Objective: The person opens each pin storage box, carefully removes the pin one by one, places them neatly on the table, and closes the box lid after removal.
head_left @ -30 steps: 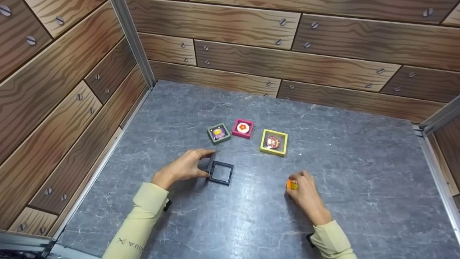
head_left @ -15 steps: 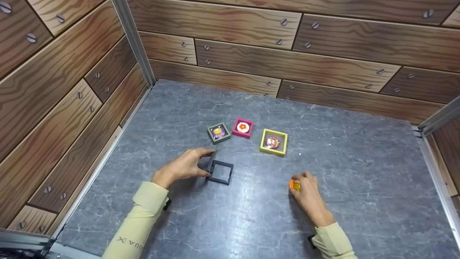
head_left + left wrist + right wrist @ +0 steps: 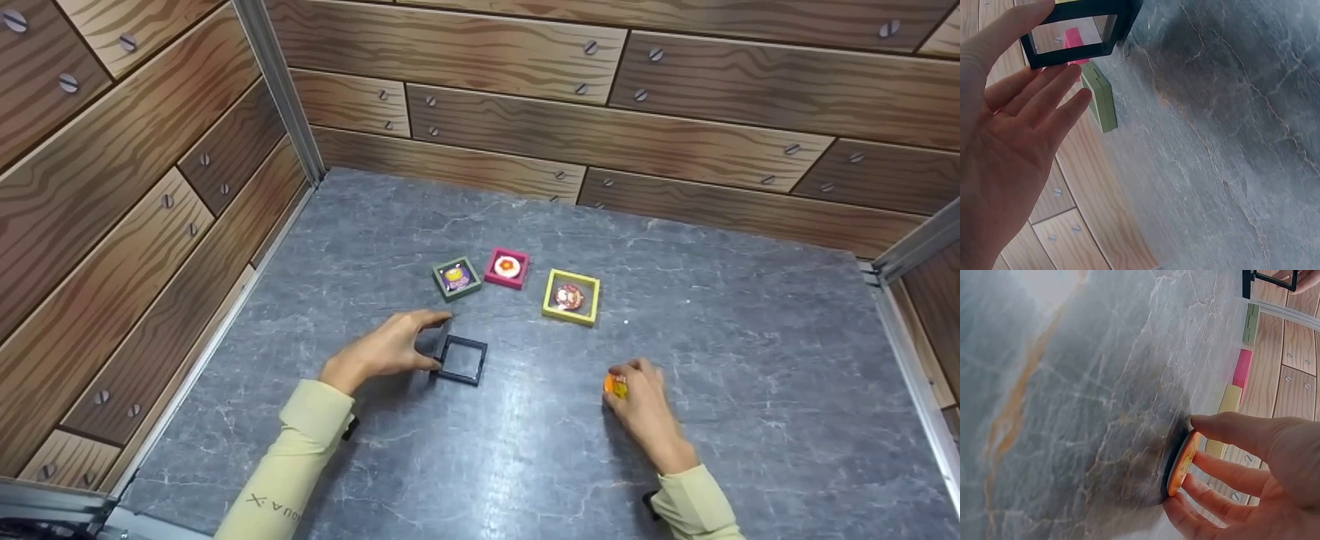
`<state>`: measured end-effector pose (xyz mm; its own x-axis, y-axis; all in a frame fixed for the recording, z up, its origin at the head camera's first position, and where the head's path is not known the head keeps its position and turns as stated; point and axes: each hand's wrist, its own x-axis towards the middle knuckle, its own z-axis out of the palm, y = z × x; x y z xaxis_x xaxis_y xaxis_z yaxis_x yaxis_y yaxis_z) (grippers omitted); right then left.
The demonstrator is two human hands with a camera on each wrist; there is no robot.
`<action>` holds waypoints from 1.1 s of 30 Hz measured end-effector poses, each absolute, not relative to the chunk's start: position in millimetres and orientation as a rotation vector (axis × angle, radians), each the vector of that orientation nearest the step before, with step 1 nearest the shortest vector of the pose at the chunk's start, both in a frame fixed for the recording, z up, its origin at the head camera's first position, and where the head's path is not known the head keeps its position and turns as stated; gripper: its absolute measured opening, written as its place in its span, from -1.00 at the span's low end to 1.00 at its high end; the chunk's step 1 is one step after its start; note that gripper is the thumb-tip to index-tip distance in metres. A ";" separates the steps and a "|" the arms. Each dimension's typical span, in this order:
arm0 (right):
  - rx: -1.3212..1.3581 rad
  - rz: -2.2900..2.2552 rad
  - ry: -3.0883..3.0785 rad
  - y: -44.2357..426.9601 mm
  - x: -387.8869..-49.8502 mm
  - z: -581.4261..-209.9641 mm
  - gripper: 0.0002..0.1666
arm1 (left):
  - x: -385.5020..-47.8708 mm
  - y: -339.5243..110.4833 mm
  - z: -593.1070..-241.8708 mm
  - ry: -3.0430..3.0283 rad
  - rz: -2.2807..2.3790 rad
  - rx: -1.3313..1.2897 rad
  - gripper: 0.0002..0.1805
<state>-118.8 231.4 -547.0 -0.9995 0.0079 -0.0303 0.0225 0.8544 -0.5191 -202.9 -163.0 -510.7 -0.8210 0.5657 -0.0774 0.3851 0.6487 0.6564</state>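
In the head view, a black hinged display frame stands unfolded on the tabletop, one half flat and the other raised. My left hand grips the raised half between thumb and fingers; the left wrist view shows the thumb on the frame's upper edge and fingertips under the lower one. Farther right, my right hand pinches an orange round badge by its rim. The right wrist view has this badge tilted close to the tabletop, with a yellowish print on its face.
Behind the hands lie a green frame, a pink frame and a yellow frame, each with a round badge inside. Wood-patterned walls enclose the grey marbled tabletop at the back and sides.
My right hand has shifted slightly to the right with the orange badge, then stayed there. The left hand and black frame look almost unchanged.
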 end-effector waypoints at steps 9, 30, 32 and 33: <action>0.061 -0.848 2.974 230.8 -118.7 -547.8 -0.55 | -203.4 -162.9 -512.1 2.570 0.958 0.790 -0.07; 0.097 -0.923 2.955 226.7 -119.9 -548.7 -0.40 | -200.9 -155.1 -521.5 2.605 0.921 0.821 -0.11; 0.110 -0.912 2.952 223.5 -121.5 -547.9 -0.38 | -200.8 -154.1 -521.9 2.605 0.913 0.828 -0.10; 0.106 -0.904 2.957 221.3 -122.5 -547.5 -0.38 | -200.9 -153.7 -522.0 2.605 0.909 0.829 -0.10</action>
